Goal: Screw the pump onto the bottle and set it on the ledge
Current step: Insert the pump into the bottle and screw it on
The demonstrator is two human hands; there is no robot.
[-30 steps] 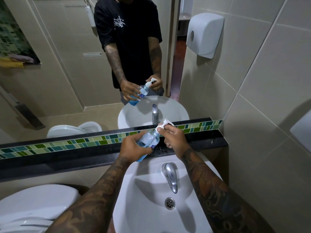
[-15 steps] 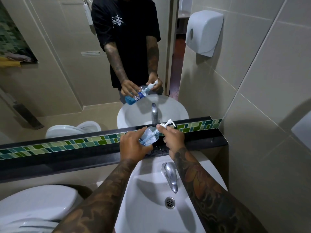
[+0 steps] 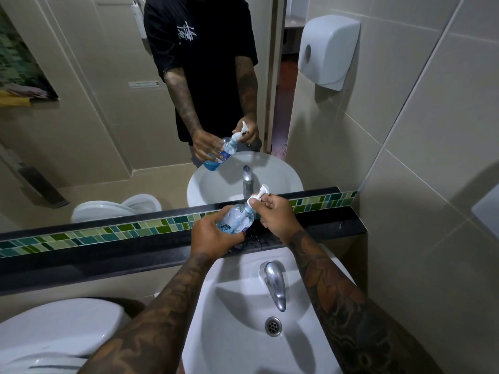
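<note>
A clear bottle (image 3: 236, 218) with blue liquid is tilted to the right in my left hand (image 3: 213, 236), which wraps its lower body. The white pump (image 3: 258, 196) sits at the bottle's neck, its nozzle pointing up and right. My right hand (image 3: 278, 215) pinches the pump's collar with thumb and fingers. Both hands hover just above the black ledge (image 3: 334, 225) behind the sink. The mirror above repeats the bottle and both hands.
A white sink (image 3: 237, 319) with a chrome tap (image 3: 274, 282) lies below my arms. A toilet lid (image 3: 54, 327) is at the lower left. On the right tiled wall hangs a white paper dispenser (image 3: 326, 49). A green tile strip (image 3: 81, 236) runs along the mirror's base.
Both hands and the bottle have risen slightly toward the ledge. The bottle's base has swung up, and my right hand has turned on the pump's collar.
</note>
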